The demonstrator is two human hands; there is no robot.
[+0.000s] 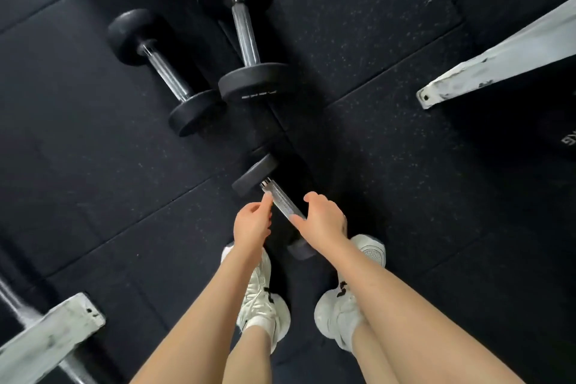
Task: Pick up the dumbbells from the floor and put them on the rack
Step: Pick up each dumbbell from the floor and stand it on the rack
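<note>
One dumbbell head (300, 252), half behind the right hand (324, 221).

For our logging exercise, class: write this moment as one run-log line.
stage: pickup; target: nearest dumbbell on floor; left grip touching handle; right grip arched over handle; lifted: no

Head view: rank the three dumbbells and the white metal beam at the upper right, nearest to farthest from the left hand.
1. Near dumbbell, by the feet, right at the left hand.
2. Small dumbbell, ahead to the left, and large dumbbell, straight ahead: too close to call.
3. White metal beam, far off to the right.
</note>
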